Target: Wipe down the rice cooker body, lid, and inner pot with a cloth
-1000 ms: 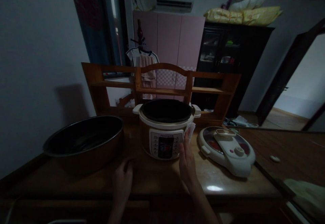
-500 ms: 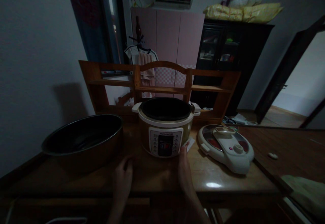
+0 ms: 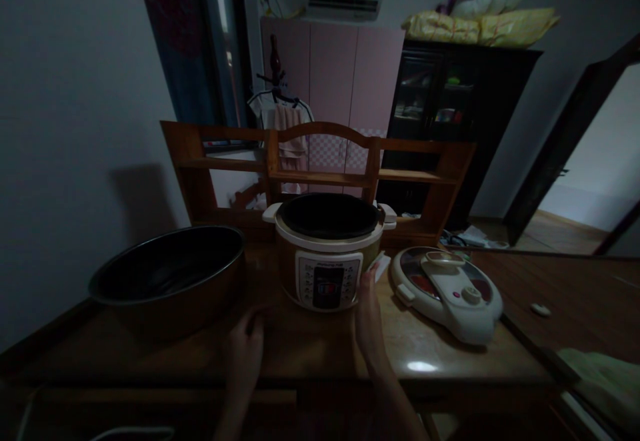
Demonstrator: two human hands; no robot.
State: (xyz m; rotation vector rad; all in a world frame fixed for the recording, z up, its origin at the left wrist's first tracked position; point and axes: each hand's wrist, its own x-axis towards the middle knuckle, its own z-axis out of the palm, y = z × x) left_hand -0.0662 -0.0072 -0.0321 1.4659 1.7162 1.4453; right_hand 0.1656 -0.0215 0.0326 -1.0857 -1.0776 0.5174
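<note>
An open electric pressure cooker (image 3: 327,254) with a dark inner pot stands in the middle of a wooden table (image 3: 310,351). My right hand (image 3: 369,311) presses a small white cloth or tissue (image 3: 380,266) against the cooker's right side, fingers closed on it. My left hand (image 3: 245,351) rests on the table in front of the cooker, fingers loosely curled, holding nothing. The cooker's white lid (image 3: 447,291) lies flat on the table to the right.
A large dark metal basin (image 3: 167,278) sits on the table's left. A wooden shelf rack (image 3: 320,174) stands behind the cooker. A small white object (image 3: 541,309) lies on the dark surface at right. Wall at left; wardrobe and doorway beyond.
My right hand slid down the cooker's side with the white cloth, then came back up a little. My left hand has stayed put.
</note>
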